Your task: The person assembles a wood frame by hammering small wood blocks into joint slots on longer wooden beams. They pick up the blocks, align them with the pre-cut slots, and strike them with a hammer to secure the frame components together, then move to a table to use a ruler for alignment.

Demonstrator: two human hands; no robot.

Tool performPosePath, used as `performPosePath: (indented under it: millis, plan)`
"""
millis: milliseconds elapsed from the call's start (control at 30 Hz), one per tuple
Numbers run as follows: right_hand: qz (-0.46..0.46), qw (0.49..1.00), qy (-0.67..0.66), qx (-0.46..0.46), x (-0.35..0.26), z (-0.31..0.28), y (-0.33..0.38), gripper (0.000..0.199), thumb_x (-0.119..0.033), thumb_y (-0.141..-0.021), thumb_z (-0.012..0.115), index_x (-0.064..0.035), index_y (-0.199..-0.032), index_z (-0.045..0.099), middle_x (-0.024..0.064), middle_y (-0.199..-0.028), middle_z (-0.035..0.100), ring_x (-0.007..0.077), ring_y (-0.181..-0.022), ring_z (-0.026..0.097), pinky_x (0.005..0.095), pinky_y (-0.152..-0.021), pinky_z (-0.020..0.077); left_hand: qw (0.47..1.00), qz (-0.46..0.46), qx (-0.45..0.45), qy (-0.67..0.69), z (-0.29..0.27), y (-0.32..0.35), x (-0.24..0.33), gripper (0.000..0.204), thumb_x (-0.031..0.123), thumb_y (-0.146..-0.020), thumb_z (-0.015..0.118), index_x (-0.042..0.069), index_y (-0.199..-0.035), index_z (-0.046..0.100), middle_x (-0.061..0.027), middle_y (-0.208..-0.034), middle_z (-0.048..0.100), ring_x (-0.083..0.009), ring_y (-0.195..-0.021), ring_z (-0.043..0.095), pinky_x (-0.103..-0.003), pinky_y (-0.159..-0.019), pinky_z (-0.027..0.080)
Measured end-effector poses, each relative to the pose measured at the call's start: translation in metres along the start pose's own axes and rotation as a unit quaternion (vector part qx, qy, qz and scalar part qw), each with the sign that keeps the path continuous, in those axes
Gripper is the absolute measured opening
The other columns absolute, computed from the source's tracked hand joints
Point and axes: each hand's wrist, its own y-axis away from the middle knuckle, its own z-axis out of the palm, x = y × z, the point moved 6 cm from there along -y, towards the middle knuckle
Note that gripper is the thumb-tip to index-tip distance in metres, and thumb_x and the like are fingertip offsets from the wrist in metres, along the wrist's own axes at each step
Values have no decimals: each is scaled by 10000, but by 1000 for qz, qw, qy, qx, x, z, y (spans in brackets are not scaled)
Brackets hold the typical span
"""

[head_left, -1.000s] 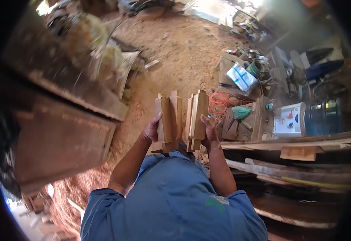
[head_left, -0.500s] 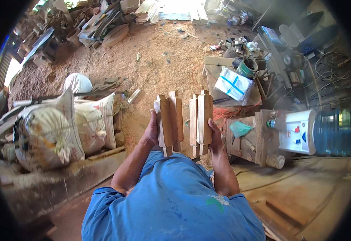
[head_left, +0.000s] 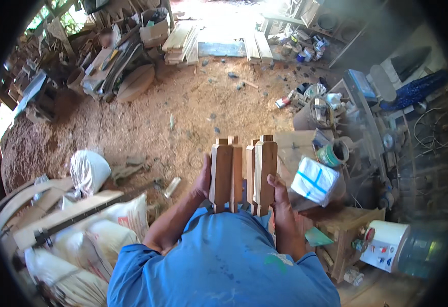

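Two bundles of squared wooden pieces with narrowed ends stand upright side by side in front of my blue shirt. My left hand (head_left: 202,176) is closed round the left pair of wooden pieces (head_left: 221,176), pressing on its outer side; most of its fingers are hidden behind the wood. Round the right pair of wooden pieces (head_left: 266,174) my right hand (head_left: 279,192) is wrapped, with the thumb showing on the near face. A narrow gap separates the two pairs.
Sawdust covers the floor (head_left: 157,123). Full white sacks (head_left: 116,225) lie at the left. To the right are a wrapped white package with blue tape (head_left: 313,181), a green tin (head_left: 332,152), a wooden stand (head_left: 344,225) and a water dispenser (head_left: 385,245). Stacked boards (head_left: 182,43) lie ahead.
My view has tilted up and moved forward, so more of the far boards shows. Both hands still hold the wooden pieces, now lower in the picture and slightly to the right.
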Motion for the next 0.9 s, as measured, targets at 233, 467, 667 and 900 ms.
performPosePath:
  millis: [233,467,667,900]
  plan:
    - [23,998,55,-6,-84,20,-262,594,-421,-942,647,15,-1330,540,188,-1134,677,278,-925,719,396,-768,618,993,95,72,-13,-75,-140,186,1095,915,-756,436,134,-1522,387,-247,-1432,515,-460,-1236,571,-631,-1043,452]
    - [14,971,237,-12,-169,25,-592,594,-327,-867,733,-11,-1335,550,130,-1172,651,242,-1100,619,364,-947,497,948,255,173,-86,-58,-302,442,881,783,-923,377,141,-1526,381,-135,-1459,516,-313,-1285,556,-499,-1066,471]
    - [27,906,423,-10,-297,106,-758,756,-378,-793,796,-16,-1370,468,231,-1267,582,350,-1213,570,404,-994,474,941,228,217,-121,-5,-422,588,763,672,-984,421,105,-1495,419,-139,-1449,525,-308,-1313,531,-472,-1119,422]
    - [27,836,548,35,-411,16,-1005,877,-436,-744,800,19,-1380,401,296,-1332,505,433,-1261,512,465,-1053,438,959,158,211,-106,-59,-668,738,634,500,-1005,525,49,-1444,458,-140,-1338,600,-283,-1211,598,-445,-1084,453]
